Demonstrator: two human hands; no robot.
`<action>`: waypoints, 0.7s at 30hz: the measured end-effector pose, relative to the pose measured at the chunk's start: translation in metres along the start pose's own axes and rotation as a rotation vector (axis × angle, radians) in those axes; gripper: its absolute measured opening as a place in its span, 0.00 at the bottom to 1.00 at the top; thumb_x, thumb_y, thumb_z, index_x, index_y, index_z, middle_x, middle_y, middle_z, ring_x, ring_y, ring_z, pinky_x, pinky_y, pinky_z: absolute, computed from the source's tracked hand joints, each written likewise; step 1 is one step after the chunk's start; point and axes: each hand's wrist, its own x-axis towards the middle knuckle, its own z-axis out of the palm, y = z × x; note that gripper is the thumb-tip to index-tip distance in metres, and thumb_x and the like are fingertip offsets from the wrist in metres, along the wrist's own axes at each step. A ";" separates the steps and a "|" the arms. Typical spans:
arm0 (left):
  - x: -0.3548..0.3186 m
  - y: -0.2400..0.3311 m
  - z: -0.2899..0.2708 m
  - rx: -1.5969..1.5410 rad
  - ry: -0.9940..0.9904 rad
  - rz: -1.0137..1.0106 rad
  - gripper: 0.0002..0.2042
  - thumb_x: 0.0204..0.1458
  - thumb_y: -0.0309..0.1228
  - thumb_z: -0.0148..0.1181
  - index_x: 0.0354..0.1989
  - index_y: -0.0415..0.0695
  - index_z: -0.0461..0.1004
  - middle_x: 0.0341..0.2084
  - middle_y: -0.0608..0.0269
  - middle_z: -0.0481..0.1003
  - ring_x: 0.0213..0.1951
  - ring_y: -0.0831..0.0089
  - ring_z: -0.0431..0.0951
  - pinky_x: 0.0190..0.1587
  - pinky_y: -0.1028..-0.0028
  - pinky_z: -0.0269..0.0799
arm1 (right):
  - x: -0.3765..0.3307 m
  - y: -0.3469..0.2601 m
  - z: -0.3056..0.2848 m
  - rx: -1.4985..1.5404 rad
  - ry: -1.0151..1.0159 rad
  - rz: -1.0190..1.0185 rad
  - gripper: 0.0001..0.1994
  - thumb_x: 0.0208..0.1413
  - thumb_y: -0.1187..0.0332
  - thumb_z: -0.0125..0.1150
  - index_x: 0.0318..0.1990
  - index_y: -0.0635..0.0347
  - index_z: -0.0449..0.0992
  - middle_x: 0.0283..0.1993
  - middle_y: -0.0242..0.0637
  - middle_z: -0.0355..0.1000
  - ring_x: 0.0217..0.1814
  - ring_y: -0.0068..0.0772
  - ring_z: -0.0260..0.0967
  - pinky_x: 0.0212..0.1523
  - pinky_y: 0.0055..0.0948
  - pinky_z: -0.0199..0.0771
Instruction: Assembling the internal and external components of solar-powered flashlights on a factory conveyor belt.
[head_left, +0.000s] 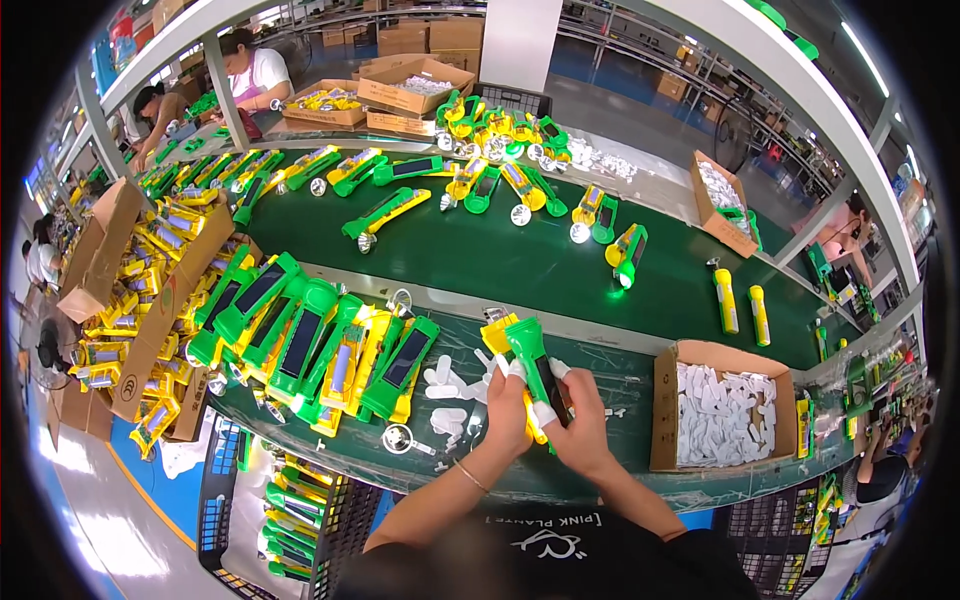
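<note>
In front of me both hands grip a green flashlight (528,350) with a dark panel on its handle and yellow behind it. My left hand (510,412) closes around its left side. Closed on the lower right side is my right hand (583,418), with white coverings on its fingertips. Just left of my left hand lie loose white oval plastic pieces (446,382) on the green bench. Farther left, a pile of green and yellow flashlight shells (305,340) leans together, some with silver reflectors. A loose reflector part (402,440) lies near the bench's front edge.
A cardboard box (665,445) of white pieces stands to the right. Beyond the bench, a green conveyor belt (480,250) carries several flashlights. A large carton (150,330) of yellow shells sits at left. Black crates (213,500) stand below. Other people (262,75) work across the belt.
</note>
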 end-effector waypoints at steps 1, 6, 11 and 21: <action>0.001 -0.001 -0.002 -0.013 0.007 -0.002 0.12 0.54 0.28 0.36 0.45 0.42 0.61 0.33 0.60 0.69 0.34 0.71 0.72 0.35 0.69 0.71 | -0.001 0.001 0.002 0.000 -0.002 0.001 0.21 0.41 0.71 0.57 0.45 0.66 0.63 0.36 0.39 0.59 0.34 0.32 0.60 0.33 0.25 0.63; 0.001 0.002 -0.008 -0.065 -0.140 -0.026 0.15 0.55 0.37 0.39 0.47 0.43 0.60 0.37 0.60 0.69 0.38 0.70 0.71 0.41 0.69 0.69 | 0.003 -0.001 0.004 -0.016 0.074 -0.062 0.21 0.41 0.72 0.58 0.45 0.65 0.64 0.37 0.40 0.59 0.34 0.33 0.60 0.35 0.25 0.62; -0.001 0.004 -0.006 -0.202 -0.183 -0.101 0.25 0.54 0.51 0.38 0.51 0.44 0.59 0.44 0.60 0.67 0.46 0.68 0.68 0.50 0.67 0.63 | 0.009 0.004 0.005 -0.046 0.032 -0.032 0.21 0.41 0.72 0.58 0.46 0.65 0.63 0.39 0.42 0.60 0.36 0.35 0.61 0.36 0.26 0.63; 0.003 -0.006 -0.027 0.026 -0.217 0.007 0.25 0.57 0.46 0.37 0.57 0.43 0.50 0.48 0.61 0.62 0.49 0.72 0.65 0.51 0.71 0.61 | 0.009 0.004 0.010 -0.054 0.043 -0.143 0.25 0.40 0.73 0.59 0.49 0.67 0.61 0.45 0.46 0.60 0.42 0.40 0.63 0.43 0.29 0.65</action>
